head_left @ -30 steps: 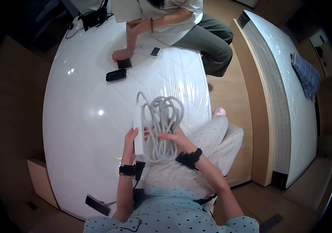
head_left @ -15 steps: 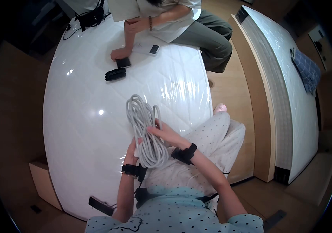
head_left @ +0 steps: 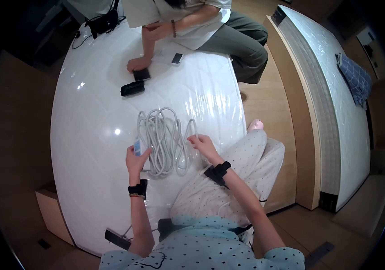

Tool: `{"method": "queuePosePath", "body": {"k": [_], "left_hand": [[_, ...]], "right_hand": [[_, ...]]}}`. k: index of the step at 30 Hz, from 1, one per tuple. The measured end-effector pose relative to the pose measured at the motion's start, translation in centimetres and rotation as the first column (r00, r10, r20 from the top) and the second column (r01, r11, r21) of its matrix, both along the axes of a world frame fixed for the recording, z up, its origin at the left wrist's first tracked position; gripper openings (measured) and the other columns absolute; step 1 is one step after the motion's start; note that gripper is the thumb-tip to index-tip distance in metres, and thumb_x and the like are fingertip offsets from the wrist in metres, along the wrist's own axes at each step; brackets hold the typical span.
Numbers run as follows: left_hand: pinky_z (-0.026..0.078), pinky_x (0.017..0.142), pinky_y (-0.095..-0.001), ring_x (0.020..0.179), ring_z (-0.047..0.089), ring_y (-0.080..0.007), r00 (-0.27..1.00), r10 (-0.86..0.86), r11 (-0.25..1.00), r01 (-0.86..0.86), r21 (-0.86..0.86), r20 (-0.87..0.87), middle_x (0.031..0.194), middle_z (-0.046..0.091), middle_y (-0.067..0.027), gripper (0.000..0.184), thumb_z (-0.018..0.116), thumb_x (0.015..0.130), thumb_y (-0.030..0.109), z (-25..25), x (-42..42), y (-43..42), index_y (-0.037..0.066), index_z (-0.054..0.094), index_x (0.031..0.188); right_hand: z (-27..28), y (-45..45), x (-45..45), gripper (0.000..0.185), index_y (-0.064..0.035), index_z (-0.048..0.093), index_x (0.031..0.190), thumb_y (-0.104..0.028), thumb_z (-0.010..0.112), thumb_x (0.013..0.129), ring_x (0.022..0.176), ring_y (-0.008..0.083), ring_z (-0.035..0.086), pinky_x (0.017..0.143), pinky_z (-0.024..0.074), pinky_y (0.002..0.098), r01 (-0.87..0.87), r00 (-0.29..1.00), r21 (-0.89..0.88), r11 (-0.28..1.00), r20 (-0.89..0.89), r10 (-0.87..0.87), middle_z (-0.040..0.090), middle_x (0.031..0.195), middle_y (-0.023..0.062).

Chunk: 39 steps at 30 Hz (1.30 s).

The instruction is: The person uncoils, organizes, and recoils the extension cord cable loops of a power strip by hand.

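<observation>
A loosely looped grey cable [head_left: 164, 141] lies on the plastic-covered mattress [head_left: 93, 180] in front of me. Along its left side, my left hand [head_left: 137, 158] is closed around a white block with a blue label [head_left: 137, 147], which is partly hidden by my fingers and the cable. My right hand [head_left: 202, 146] is to the right of the coil, its fingers closed on a single outer loop of the cable. Both wrists wear black bands.
Another person [head_left: 188, 27] sits at the mattress's far edge, one hand on a dark flat object [head_left: 141, 74]. Nearby lie a black case [head_left: 132, 88] and a phone [head_left: 177, 58]. A second wrapped mattress [head_left: 332, 99] stands to the right, and a black device [head_left: 117, 239] is by my left elbow.
The cable bundle has come down onto the mattress and spread wider. My hands have moved apart, the left to the left, bringing the blue-labelled block into view.
</observation>
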<state>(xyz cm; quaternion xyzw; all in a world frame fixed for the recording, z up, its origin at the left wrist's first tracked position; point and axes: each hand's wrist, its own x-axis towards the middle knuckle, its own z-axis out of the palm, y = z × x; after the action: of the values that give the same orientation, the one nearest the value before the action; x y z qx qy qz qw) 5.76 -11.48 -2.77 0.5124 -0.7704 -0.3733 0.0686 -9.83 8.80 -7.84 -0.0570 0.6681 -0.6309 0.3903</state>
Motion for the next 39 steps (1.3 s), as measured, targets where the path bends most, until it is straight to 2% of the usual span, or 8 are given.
{"method": "queuePosePath", "body": {"k": [4,8,12,21,27,29,32,39], "left_hand": [[0.042,0.088,-0.0364,0.107,0.051,-0.0275,0.983,-0.088,0.796,-0.027,-0.604,-0.160,0.109,0.057,-0.0133,0.045,0.067,0.077,0.015,0.6,0.6,0.3,-0.004,0.048,0.114],[0.045,0.079,-0.0321,0.099,0.055,-0.0192,0.891,-0.236,0.956,0.143,-0.255,-0.388,0.106,0.058,-0.0097,0.033,0.064,0.081,0.014,3.2,-0.5,3.5,0.002,0.054,0.110],[0.046,0.074,-0.0291,0.092,0.057,-0.0185,0.826,-0.499,0.755,0.563,0.337,-0.262,0.102,0.059,-0.0092,0.030,0.063,0.082,0.015,3.2,-3.0,7.9,0.004,0.055,0.109],[0.045,0.084,-0.0354,0.101,0.053,-0.0265,0.801,-0.503,0.843,0.538,0.020,-0.325,0.116,0.050,-0.0174,0.061,0.071,0.077,0.024,-0.4,-5.8,14.4,-0.001,0.041,0.124],[0.043,0.088,-0.0350,0.111,0.049,-0.0177,0.796,0.048,0.489,0.508,0.710,-0.603,0.120,0.053,-0.0115,0.042,0.062,0.086,0.019,-3.8,-8.7,14.9,0.000,0.044,0.118],[0.047,0.082,-0.0318,0.097,0.057,-0.0134,0.783,0.215,0.325,0.506,0.799,-0.583,0.107,0.060,-0.0127,0.022,0.055,0.091,0.014,-3.3,-8.5,14.5,0.004,0.048,0.109],[0.051,0.073,-0.0271,0.085,0.063,-0.0175,0.826,-0.034,0.527,0.493,0.692,-0.563,0.108,0.061,-0.0173,0.018,0.053,0.091,0.013,-2.0,-7.4,13.9,0.003,0.046,0.105],[0.053,0.074,-0.0282,0.094,0.060,-0.0168,0.740,-0.182,0.285,0.670,0.686,-0.647,0.113,0.051,-0.0101,0.032,0.048,0.090,0.002,2.4,-5.1,14.9,0.005,0.035,0.120]], "right_hand": [[-0.6,2.5,-0.5,0.026,0.0021,0.066,0.084,-0.024,0.061,0.082,0.065,0.0128,0.057,0.062,0.0457,0.0259,-0.009,0.952,0.172,0.985,-0.298,0.061,0.063,0.069,0.0073],[0.3,4.8,-0.3,0.025,0.0023,0.065,0.080,-0.023,0.065,0.080,0.057,0.0099,0.051,0.056,0.0423,0.0252,-0.357,0.921,0.198,0.913,-0.088,0.379,0.060,0.064,0.0041],[2.3,5.3,0.0,0.018,0.0011,0.065,0.082,-0.017,0.064,0.082,0.056,0.0077,0.047,0.054,0.0397,0.0238,-0.137,0.951,0.038,0.990,-0.274,0.142,0.059,0.065,0.0008],[10.6,8.9,0.8,0.007,0.0000,0.067,0.086,-0.005,0.064,0.081,0.061,0.0052,0.046,0.054,0.0338,0.0187,-0.058,0.948,-0.367,0.929,-0.313,-0.065,0.061,0.078,-0.0005],[15.1,9.1,0.8,0.011,0.0017,0.067,0.085,-0.003,0.067,0.075,0.063,0.0073,0.046,0.055,0.0354,0.0214,-0.532,0.832,-0.255,0.807,-0.333,0.443,0.063,0.076,0.0036],[13.8,9.1,0.9,0.011,0.0015,0.067,0.086,-0.002,0.067,0.076,0.066,0.0076,0.049,0.057,0.0370,0.0206,-0.436,0.847,-0.283,0.854,-0.448,0.284,0.063,0.078,0.0038],[12.7,9.5,0.2,0.013,0.0011,0.067,0.089,-0.003,0.066,0.076,0.072,0.0080,0.052,0.061,0.0403,0.0206,-0.244,0.868,-0.154,0.957,-0.476,0.145,0.063,0.083,0.0043],[9.3,7.8,0.4,0.019,0.0027,0.063,0.090,-0.011,0.067,0.077,0.064,0.0098,0.053,0.056,0.0422,0.0241,-0.082,0.991,-0.025,0.996,-0.107,0.079,0.059,0.077,0.0065]]}}
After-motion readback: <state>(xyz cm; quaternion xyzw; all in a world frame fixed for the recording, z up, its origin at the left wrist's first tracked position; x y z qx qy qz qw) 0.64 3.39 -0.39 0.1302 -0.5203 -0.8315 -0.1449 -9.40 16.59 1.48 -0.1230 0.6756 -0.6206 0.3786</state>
